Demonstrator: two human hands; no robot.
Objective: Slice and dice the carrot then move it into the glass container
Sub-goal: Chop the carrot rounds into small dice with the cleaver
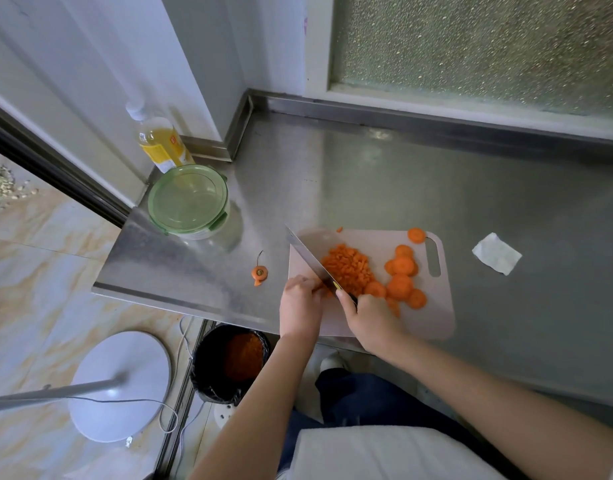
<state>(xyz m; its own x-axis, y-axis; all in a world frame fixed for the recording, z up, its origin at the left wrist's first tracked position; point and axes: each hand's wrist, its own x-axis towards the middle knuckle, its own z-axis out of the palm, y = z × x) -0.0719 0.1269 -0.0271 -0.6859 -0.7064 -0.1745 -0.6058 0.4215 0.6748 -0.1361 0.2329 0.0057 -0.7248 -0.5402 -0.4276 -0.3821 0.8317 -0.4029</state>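
A pale cutting board (433, 317) lies on the steel counter. On it sit a heap of diced carrot (348, 266) and several round carrot slices (402, 275). My right hand (370, 318) grips the handle of a cleaver (306, 251), its blade angled across the left side of the heap. My left hand (299, 299) rests at the board's near left corner, fingers curled against carrot pieces beside the blade. The glass container (189, 202), closed with a green lid, stands to the far left on the counter.
A carrot top with stem (259, 271) lies left of the board. An oil bottle (161, 142) stands behind the container. A folded white tissue (497, 252) lies to the right. Below the counter edge is a black bin (228, 362) holding carrot scraps.
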